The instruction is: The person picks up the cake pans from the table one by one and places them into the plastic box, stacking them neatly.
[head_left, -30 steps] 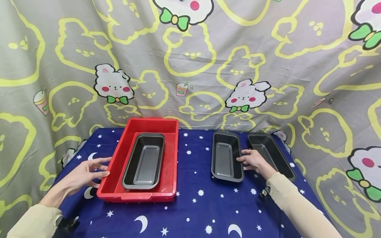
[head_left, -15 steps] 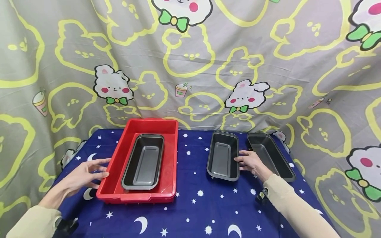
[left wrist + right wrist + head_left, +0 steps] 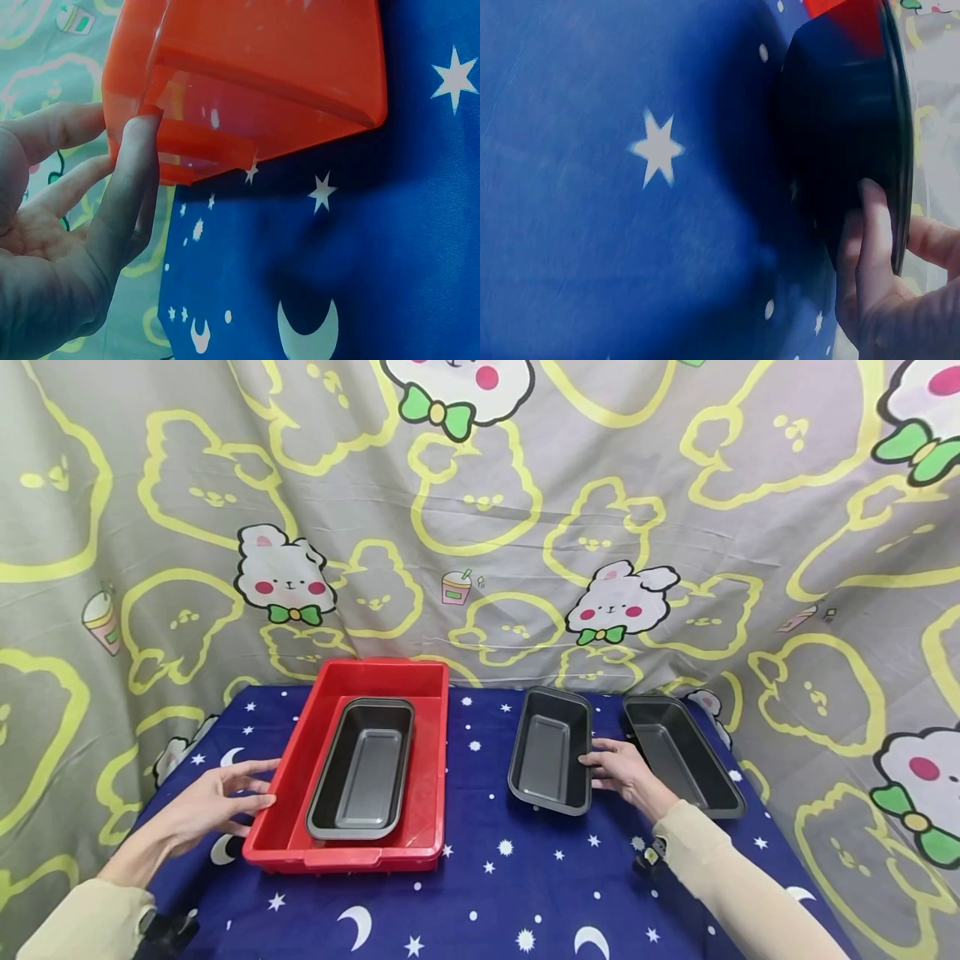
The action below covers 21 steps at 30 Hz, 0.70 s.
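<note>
My left hand point(image 3: 213, 797) pinches the left rim of a red tray point(image 3: 360, 857), thumb at the rim and fingers against the outer wall point(image 3: 270, 45). Inside the tray lies a dark grey loaf pan point(image 3: 371, 768). Over the middle right of the table, my right hand point(image 3: 626, 772) holds a second loaf pan point(image 3: 551, 756) by its right long side. The right wrist view shows its fingers on that pan's outer wall point(image 3: 832, 120) and its thumb going behind the rim. This pan appears raised slightly, with a shadow on the cloth below.
A third loaf pan point(image 3: 686, 756) stands at the right edge of the table, partly behind my right hand. Blue cloth point(image 3: 487, 902) with moons and stars covers the table. A patterned curtain point(image 3: 480, 527) hangs behind and at both sides.
My right hand has moved left with the second loaf pan, away from the third pan and closer to the tray. My left hand and the red tray have stayed in place.
</note>
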Motion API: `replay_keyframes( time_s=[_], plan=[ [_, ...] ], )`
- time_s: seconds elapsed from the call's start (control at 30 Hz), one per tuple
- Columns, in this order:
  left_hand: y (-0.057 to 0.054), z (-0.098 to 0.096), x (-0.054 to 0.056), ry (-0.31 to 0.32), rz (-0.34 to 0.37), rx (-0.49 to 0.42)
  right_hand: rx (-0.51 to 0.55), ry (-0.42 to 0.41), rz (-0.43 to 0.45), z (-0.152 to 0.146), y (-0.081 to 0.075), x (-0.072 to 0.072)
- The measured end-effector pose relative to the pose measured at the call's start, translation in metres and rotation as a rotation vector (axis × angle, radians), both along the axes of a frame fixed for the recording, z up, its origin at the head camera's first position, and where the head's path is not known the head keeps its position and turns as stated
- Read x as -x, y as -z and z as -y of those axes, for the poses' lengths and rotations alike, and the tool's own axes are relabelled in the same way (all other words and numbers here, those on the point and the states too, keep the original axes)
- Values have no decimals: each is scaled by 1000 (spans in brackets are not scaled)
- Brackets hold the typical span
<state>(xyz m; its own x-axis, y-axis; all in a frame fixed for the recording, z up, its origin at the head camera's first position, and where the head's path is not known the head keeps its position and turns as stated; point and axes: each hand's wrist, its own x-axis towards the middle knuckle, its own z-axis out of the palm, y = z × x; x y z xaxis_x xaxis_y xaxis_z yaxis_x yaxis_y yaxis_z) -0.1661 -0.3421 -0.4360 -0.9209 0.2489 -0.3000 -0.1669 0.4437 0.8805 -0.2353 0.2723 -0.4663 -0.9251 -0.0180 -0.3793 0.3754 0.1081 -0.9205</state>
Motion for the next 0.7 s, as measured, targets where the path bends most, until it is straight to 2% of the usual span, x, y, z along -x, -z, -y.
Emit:
replay_keyframes(
  time_s=[0.43, 0.7],
  plan=[
    [1, 0, 0, -10, 4, 7, 53, -16, -18, 23, -15, -2],
    [-2, 0, -1, -10, 8, 9, 61, -21, -28, 37, -31, 1]
  ],
)
